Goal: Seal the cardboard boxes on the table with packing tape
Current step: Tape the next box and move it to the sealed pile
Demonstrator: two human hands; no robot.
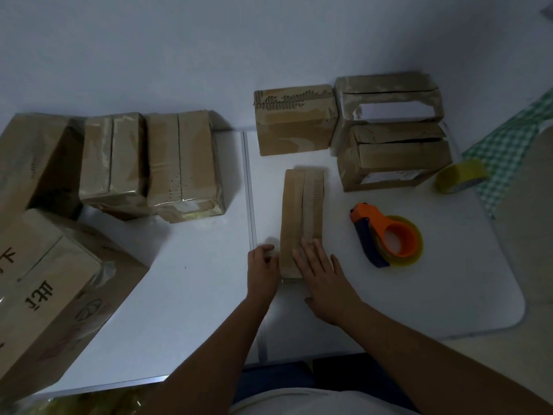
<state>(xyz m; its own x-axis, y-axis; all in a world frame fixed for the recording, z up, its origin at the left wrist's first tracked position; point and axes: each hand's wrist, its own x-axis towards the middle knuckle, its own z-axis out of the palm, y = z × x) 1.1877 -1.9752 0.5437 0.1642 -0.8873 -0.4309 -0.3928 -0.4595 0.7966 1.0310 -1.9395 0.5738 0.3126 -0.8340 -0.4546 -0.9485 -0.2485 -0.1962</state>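
- Head view, pretty dim lighting: a long narrow brown cardboard box [301, 223] lies lengthwise on the white tabletop [191, 283], running away from the person, top seam showing down its middle.
- The right hand [324, 280] lies flat on the near end of that narrow box, fingers straight and spread, pressing on the top flaps. Nothing curled around anything.
- The left hand [262, 269] is at the box's near left edge, fingers bent against the side wall. Looks like it's bracing it, though whether it's truly gripping I can't tell.
- Just right of the narrow box, not touching it, sits an orange and dark blue tape dispenser [386, 239] loaded with a yellowish roll, lying on the table.
- Further right of the narrow box, a loose roll of yellow packing tape [460, 176] sits by a green checked cloth [505, 151].
- Beyond the narrow box: one squat brown box with a torn corrugated top edge [294, 119], and beside it two brown boxes with pale window cutouts [389, 130], one nearer than the other. What's inside them isn't visible.
- Left of the narrow box, well apart: two glossy taped brown boxes [152, 166] side by side, closed.
- Far left, larger cardboard cartons with printed characters [45, 283], contents hidden.
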